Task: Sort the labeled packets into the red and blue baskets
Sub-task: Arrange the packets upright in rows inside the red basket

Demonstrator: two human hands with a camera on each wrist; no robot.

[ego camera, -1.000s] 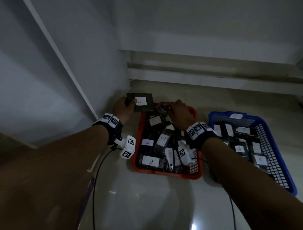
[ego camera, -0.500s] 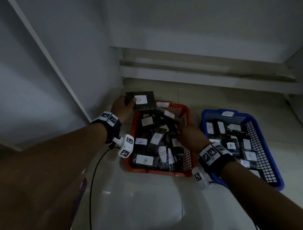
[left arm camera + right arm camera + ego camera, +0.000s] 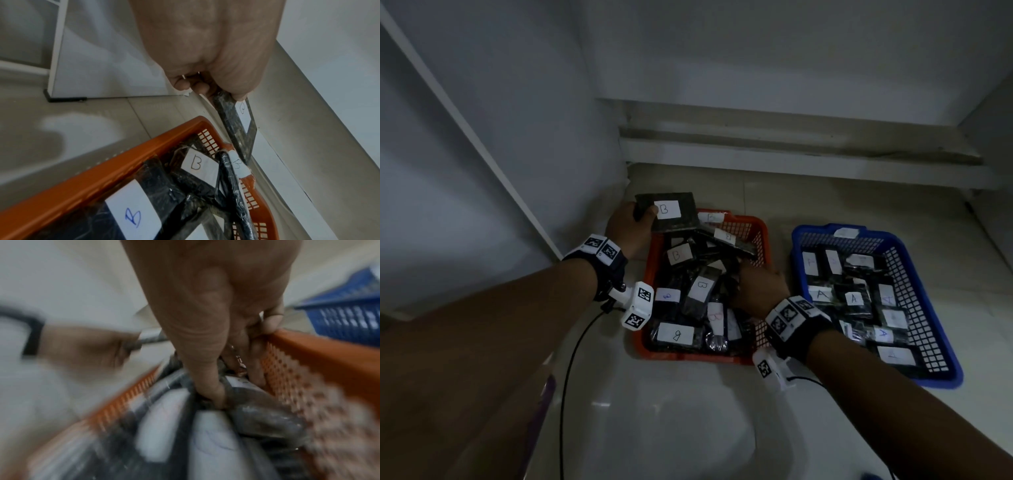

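Floor: pale glossy tiles, white walls behind, dim light
Red basket: on floor, left of blue basket, the two just apart; full of dark packets w/ white labels marked B
Blue basket: holds dark packets w/ labels marked A; one white label stuck on far rim
Left hand: at far-left corner of red basket, fingers & thumb clamped on edge of held packet
Held packet: dark, flat, white label reads B, raised above basket's far-left corner; left wrist view shows it edge-on, above rim
Right hand: down inside red basket near its right wall, fingers curled in among packets; right wrist view blurred, thumb pressed into pile, can't tell if it grips one
Wrists: black bands w/ white marker tags, small white cams hanging below, black cable trailing from left one
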